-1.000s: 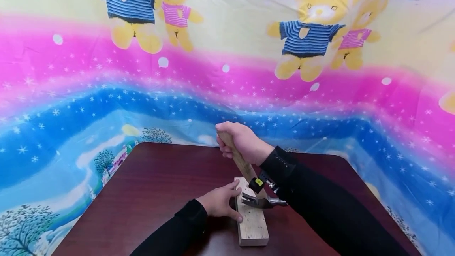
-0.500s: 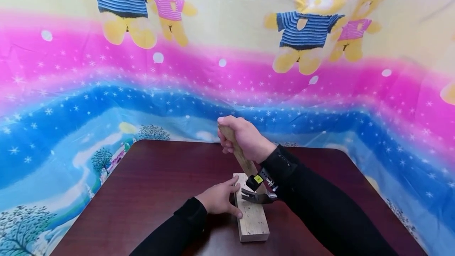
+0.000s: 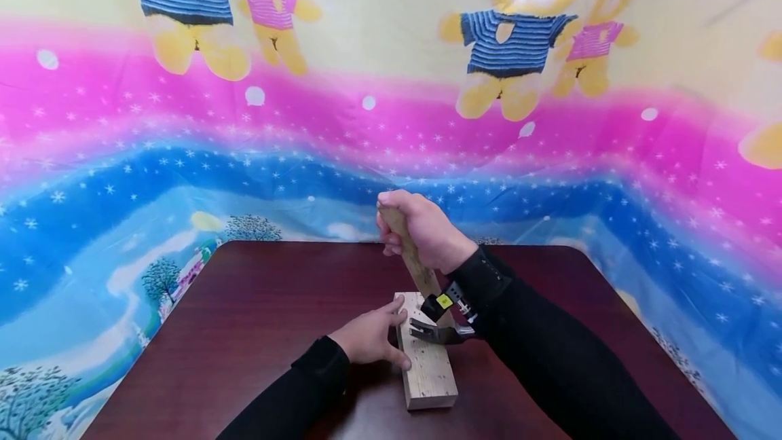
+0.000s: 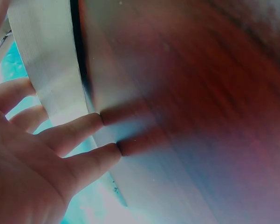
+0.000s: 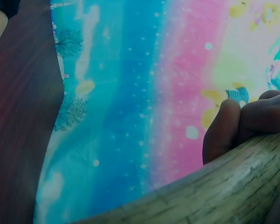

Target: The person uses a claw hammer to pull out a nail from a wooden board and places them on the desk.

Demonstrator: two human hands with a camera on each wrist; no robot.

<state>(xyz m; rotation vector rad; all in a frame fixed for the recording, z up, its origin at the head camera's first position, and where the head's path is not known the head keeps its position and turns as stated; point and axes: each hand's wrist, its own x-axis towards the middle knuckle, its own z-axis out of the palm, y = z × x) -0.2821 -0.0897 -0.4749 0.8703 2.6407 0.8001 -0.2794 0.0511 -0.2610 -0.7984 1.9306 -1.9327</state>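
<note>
In the head view my right hand (image 3: 424,229) grips the wooden handle of a claw hammer (image 3: 418,270), which slants up and to the left. The hammer's claw (image 3: 425,331) lies close on top of a pale wooden block (image 3: 430,379) and points left. My right wrist partly covers the other end of the hammer head. My left hand (image 3: 369,339) is spread along the block's left side, thumb and index finger at its upper edge. In the left wrist view the fingers (image 4: 77,133) are fairly straight; two reach down to the tabletop. Curled fingers (image 5: 223,130) show beside the handle (image 5: 214,186) in the right wrist view.
The block lies lengthwise on a dark red-brown table (image 3: 293,284) with rounded far corners. A printed cloth (image 3: 342,127) with teddy bears and snowflakes hangs behind and around the table. Small dark spots or holes mark the block's top.
My right hand has risen slightly and shifted right relative to the block, tilting the hammer handle. The left hand stays at the block. The whole head view has shifted a little.
</note>
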